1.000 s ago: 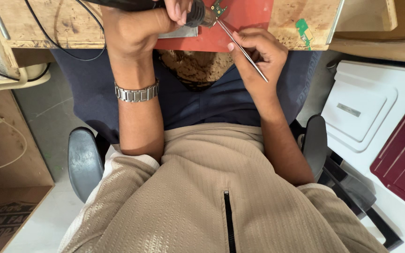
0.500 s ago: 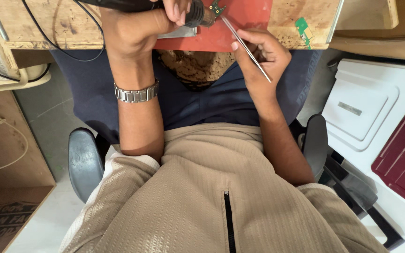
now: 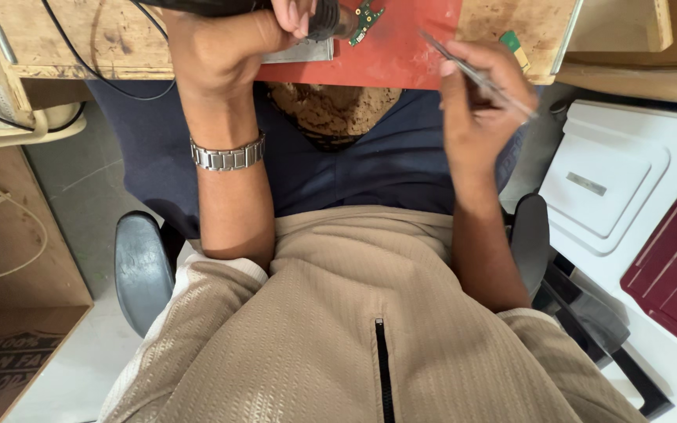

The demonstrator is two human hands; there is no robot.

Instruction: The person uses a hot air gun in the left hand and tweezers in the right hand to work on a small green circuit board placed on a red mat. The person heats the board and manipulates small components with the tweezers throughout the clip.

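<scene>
You're mid-rework: left hand (image 3: 221,55) wrapped round the black tool (image 3: 323,17), its tip right at the green board (image 3: 366,16) on the red mat (image 3: 401,47), far side of the desk (image 3: 103,39). Right hand (image 3: 476,102) pinches the tweezers (image 3: 476,74), which have pulled back right since a second ago. Next, I'd guess, bring them in steady.

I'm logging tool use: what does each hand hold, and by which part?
The right hand pinches metal tweezers near their rear half. The left hand grips a black handled tool around its barrel.
</scene>
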